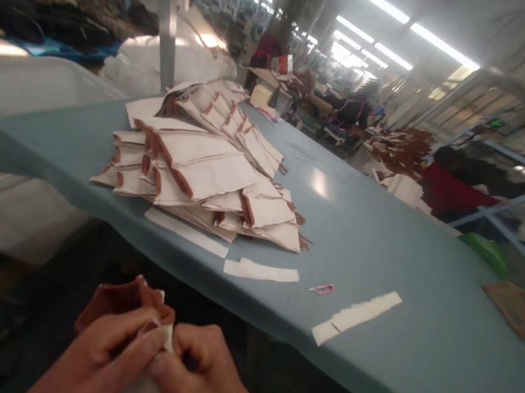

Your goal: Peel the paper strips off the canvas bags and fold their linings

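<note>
Below the table's front edge, my left hand point(114, 346) and my right hand point(201, 369) sit close together, both with fingers pinched on one piece of brown and cream fabric point(119, 300). Its brown part stands up behind my left hand, and a cream part hangs beneath the fingers. What shape the whole piece has is hidden by my hands. On the blue-green table point(361, 241) lies a large stack of cream pieces with brown edges point(212, 160). Small pink thread snips point(323, 289) rest nearer the front edge.
Cream strips point(262, 271) lie along the front of the table, one more strip point(358, 315) further right. A metal post point(166, 10) rises behind the stack. A cardboard piece point(521, 313) and a green item point(486, 253) lie at right. A person point(351, 114) sits far back.
</note>
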### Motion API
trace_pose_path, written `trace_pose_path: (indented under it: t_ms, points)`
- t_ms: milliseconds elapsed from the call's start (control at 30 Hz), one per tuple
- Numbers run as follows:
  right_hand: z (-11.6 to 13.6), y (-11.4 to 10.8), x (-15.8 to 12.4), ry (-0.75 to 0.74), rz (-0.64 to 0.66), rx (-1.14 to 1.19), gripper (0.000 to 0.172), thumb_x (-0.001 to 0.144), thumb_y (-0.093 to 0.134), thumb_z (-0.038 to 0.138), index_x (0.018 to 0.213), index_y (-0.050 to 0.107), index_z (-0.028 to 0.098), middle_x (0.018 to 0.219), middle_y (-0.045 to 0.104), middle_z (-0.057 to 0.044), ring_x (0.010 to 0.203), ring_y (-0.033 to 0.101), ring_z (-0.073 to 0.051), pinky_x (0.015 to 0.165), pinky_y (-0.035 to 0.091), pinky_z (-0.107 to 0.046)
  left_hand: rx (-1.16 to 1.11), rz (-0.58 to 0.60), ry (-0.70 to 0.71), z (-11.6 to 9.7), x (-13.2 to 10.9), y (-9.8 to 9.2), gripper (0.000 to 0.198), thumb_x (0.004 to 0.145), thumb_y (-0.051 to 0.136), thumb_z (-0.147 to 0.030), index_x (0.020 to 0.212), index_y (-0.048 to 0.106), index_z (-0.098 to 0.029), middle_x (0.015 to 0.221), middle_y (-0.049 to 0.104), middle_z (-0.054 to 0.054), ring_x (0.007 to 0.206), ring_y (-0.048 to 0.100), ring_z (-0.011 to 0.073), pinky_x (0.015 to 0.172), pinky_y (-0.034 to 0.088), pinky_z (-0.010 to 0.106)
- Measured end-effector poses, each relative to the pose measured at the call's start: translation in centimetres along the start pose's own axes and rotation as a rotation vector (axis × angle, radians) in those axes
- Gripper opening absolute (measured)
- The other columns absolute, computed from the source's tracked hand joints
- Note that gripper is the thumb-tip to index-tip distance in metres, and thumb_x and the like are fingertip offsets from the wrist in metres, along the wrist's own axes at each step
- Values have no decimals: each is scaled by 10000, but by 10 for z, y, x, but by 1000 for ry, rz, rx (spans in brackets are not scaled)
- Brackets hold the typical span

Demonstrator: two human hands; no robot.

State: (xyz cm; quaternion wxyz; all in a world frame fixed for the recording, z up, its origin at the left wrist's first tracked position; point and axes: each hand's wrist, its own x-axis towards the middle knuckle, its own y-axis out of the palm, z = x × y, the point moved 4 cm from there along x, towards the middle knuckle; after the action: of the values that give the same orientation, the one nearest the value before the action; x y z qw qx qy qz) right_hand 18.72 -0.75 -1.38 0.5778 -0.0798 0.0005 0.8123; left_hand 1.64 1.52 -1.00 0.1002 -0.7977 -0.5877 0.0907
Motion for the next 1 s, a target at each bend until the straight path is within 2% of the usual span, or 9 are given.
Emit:
trace_pose_path:
  t_ms: [100,233,433,500,600,700,767,867,1000]
  points:
    - [12,-3,2,-88,37,39,595,1036,740,552,670,394,235,605,404,80,583,342,-82,551,285,-243,-66,93,8,-6,2,-6,443,1075,701,-565,802,783,-225,812,768,1,716,708,169,646,599,190]
    - [11,-2,3,-132,79,-52,535,1060,699,504,689,421,236,616,398,83,575,342,-83,553,282,-251,-23,105,54,-11,0,-20,288,1056,754,-426,848,826,-240,849,816,-13,791,753,157,749,608,162]
    - [6,6,0,-235,74,-274,539,1075,663,452,671,376,239,615,389,83,552,343,-78,560,253,-274,40,160,87,-16,-6,-25,292,1073,730,-378,819,802,-253,736,767,-65,683,716,123,683,555,139]
    - [4,6,0,-257,65,-299,565,1077,698,503,675,405,233,617,426,82,553,385,-76,571,278,-268,42,158,110,-16,-9,-24,309,1089,704,-357,812,791,-253,731,769,-67,670,717,117,675,544,143]
    - [5,-2,1,-309,-34,-239,612,1056,726,719,744,534,228,649,532,68,568,457,-92,579,364,-250,43,166,147,-16,-16,-25,297,1105,707,-354,840,797,-255,788,806,-56,714,749,120,724,558,157]
    - [15,-12,2,-468,-113,-158,558,1085,700,751,964,693,207,855,746,-24,704,629,-136,645,496,-253,27,186,172,-15,-23,-28,267,1110,744,-379,877,819,-271,806,822,-50,728,764,129,750,579,169]
    - [23,-14,3,-576,-41,-131,440,1151,684,634,1160,727,196,1115,838,-106,919,752,-162,741,568,-250,39,173,187,-15,-26,-31,247,1103,765,-396,890,834,-292,814,830,-50,738,775,137,768,595,172]
    - [31,-11,7,-593,186,-154,386,1213,609,538,1343,680,182,1367,820,-164,1077,796,-156,818,618,-231,89,129,190,-13,-29,-35,243,1091,785,-439,887,854,-326,901,868,-50,836,822,158,851,617,170]
    - [36,-11,15,-584,345,-242,272,1215,607,426,1318,671,183,1304,836,-139,1126,810,-166,968,648,-267,90,135,182,-12,-32,-36,215,1079,796,-431,896,854,-336,844,846,-63,777,813,145,783,608,149]
